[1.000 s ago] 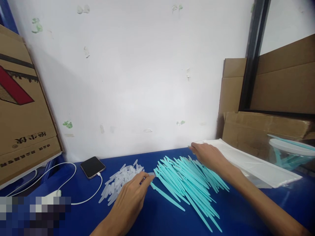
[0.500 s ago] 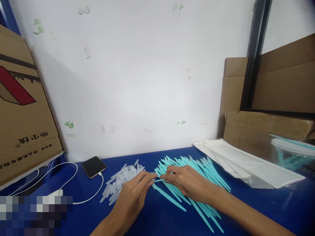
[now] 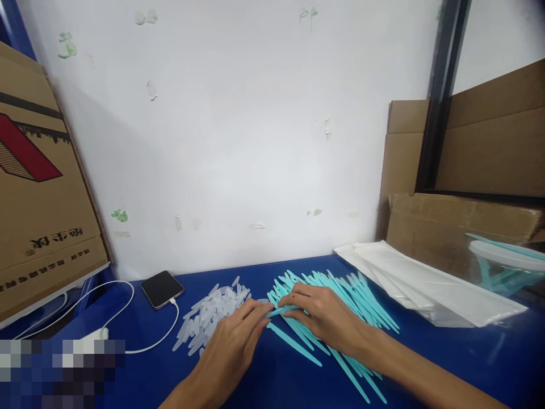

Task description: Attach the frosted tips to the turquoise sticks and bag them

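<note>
A slim teal plastic stick (image 3: 282, 311) runs between my two hands. My left hand (image 3: 238, 341) is closed, thumb and fingers pinching the stick's left end; whether it also holds a translucent piece is hidden. The fingers of my right hand (image 3: 323, 315) are closed around the stick's other part. Under and behind that hand lies a spread pile of long, tapered teal sticks (image 3: 366, 301). One loose teal stick (image 3: 296, 345) lies just below the hands. Beside my left hand is a heap of small, frosted translucent pieces, cap-like in shape (image 3: 210, 312).
A phone (image 3: 162, 289) with a white charging cable (image 3: 176, 326) lies at the left on the blue table (image 3: 272, 386). White flat bags (image 3: 426, 284) lie on the right, near a clear tub (image 3: 506, 267) of teal sticks. Cardboard boxes (image 3: 46, 187) stand at both sides.
More of the teal stick now shows between my hands. My right hand has shifted slightly, and my left hand has moved a little lower and right.
</note>
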Demonstrator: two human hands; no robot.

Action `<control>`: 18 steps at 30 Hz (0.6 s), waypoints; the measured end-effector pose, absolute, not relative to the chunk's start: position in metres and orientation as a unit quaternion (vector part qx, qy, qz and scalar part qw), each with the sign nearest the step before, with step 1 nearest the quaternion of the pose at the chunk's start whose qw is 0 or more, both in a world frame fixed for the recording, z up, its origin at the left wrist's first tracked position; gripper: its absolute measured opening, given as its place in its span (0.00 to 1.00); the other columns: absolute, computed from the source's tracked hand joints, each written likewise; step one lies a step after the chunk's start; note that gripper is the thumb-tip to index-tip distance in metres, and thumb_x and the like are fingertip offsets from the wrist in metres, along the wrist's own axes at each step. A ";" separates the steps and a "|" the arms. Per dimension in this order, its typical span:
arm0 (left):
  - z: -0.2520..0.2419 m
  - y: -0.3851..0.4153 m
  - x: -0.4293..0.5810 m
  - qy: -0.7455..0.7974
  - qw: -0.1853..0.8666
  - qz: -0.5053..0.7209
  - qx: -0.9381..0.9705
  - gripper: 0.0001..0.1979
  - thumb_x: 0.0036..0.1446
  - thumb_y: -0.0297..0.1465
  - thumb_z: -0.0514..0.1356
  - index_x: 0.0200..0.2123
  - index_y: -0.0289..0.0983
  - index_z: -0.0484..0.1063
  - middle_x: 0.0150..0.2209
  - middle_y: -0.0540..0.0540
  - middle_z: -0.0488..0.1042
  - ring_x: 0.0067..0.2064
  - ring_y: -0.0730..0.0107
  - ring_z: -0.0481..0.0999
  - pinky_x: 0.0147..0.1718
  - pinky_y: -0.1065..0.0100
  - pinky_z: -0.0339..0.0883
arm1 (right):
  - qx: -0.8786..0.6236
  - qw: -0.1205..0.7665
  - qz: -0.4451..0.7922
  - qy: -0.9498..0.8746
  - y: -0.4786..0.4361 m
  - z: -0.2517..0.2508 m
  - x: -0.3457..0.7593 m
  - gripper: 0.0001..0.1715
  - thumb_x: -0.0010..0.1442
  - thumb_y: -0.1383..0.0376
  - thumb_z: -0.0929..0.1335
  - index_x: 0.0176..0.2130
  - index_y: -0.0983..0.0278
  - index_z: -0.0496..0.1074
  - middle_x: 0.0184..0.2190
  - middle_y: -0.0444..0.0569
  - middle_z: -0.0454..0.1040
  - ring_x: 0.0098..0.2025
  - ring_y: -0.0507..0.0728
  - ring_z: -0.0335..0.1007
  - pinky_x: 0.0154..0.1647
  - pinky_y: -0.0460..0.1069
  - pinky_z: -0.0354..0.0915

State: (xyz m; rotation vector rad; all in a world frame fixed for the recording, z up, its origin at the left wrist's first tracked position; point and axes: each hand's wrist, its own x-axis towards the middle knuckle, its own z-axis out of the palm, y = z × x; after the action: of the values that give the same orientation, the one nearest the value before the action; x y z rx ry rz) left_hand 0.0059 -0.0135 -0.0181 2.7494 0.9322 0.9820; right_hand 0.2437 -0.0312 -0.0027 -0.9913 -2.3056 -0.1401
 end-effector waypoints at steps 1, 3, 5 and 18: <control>-0.019 -0.014 0.006 0.298 0.046 0.324 0.897 0.16 0.71 0.30 0.49 0.57 0.47 0.68 0.47 0.47 0.76 0.43 0.69 0.79 0.43 0.68 0.75 | -0.371 0.302 -0.046 -0.877 -0.032 -0.002 0.244 0.13 0.70 0.61 0.64 0.51 0.58 0.73 0.38 0.47 0.76 0.36 0.52 0.73 0.36 0.46 0.64; -0.021 -0.015 0.008 0.286 0.071 0.343 0.892 0.16 0.70 0.31 0.50 0.57 0.47 0.68 0.46 0.47 0.77 0.43 0.68 0.79 0.42 0.68 0.76 | -0.358 0.293 -0.034 -0.886 -0.033 -0.001 0.244 0.13 0.70 0.61 0.64 0.52 0.57 0.73 0.39 0.47 0.76 0.37 0.53 0.73 0.36 0.46 0.65; -0.024 -0.018 0.009 0.292 0.115 0.371 0.874 0.16 0.69 0.33 0.52 0.58 0.48 0.67 0.45 0.47 0.78 0.41 0.69 0.80 0.40 0.69 0.77 | -0.345 0.303 -0.019 -0.888 -0.035 -0.001 0.243 0.15 0.70 0.61 0.64 0.54 0.58 0.70 0.39 0.48 0.77 0.37 0.53 0.73 0.37 0.47 0.65; -0.019 -0.024 0.014 0.363 0.094 0.355 0.857 0.23 0.69 0.38 0.52 0.65 0.49 0.54 0.45 0.47 0.79 0.40 0.66 0.81 0.31 0.70 0.76 | -0.365 0.263 -0.035 -0.892 -0.034 0.006 0.241 0.18 0.70 0.62 0.64 0.58 0.55 0.69 0.39 0.46 0.80 0.38 0.53 0.76 0.35 0.45 0.64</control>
State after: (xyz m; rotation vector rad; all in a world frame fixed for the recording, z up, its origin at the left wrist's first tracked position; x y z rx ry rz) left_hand 0.0141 -0.0245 -0.0186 2.5417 1.0758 1.0524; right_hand 0.2414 -0.0336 0.0057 -0.9878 -2.4127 -0.0955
